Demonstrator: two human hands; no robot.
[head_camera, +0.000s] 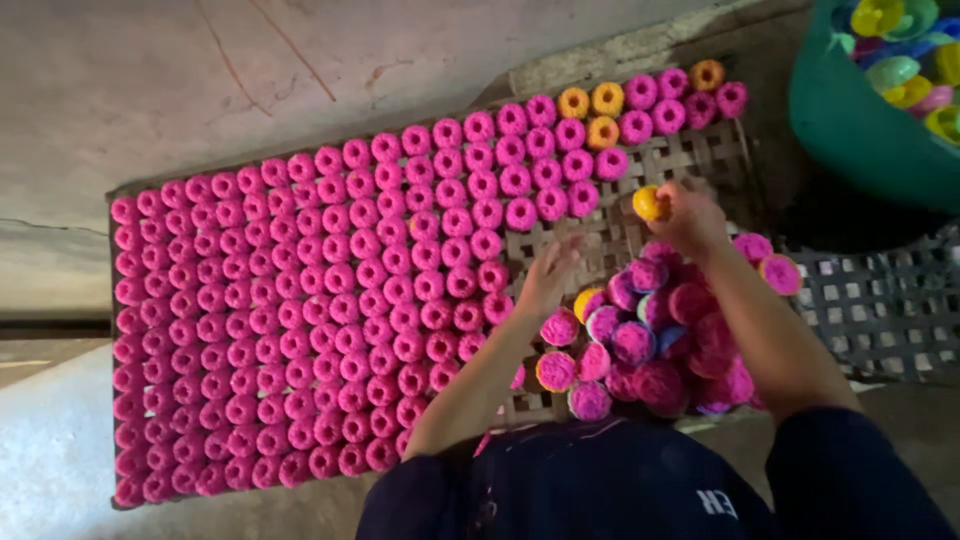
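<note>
R hand (690, 218) is clamped on a small yellow piece (650, 203), held up over the bare part of the woven tray (700, 160), near the tray's far end. L hand (548, 275) hangs w/ fingers spread apart, holding nothing, right at the edge of the packed rows of pink pieces (300, 310); a bit blurred, so can't tell if fingertips touch the rows. Pink rows fill most of the tray, set close side by side. A few orange pieces (590, 112) sit in the far rows, among the pink. Just in front of the person, between both arms, lies a loose heap of pink pieces (650, 340), some w/ yellow faces. Green tub (850, 120) stands at far R, holding mixed-colour pieces. 2nd woven tray (890, 300) lies beside it.
</note>
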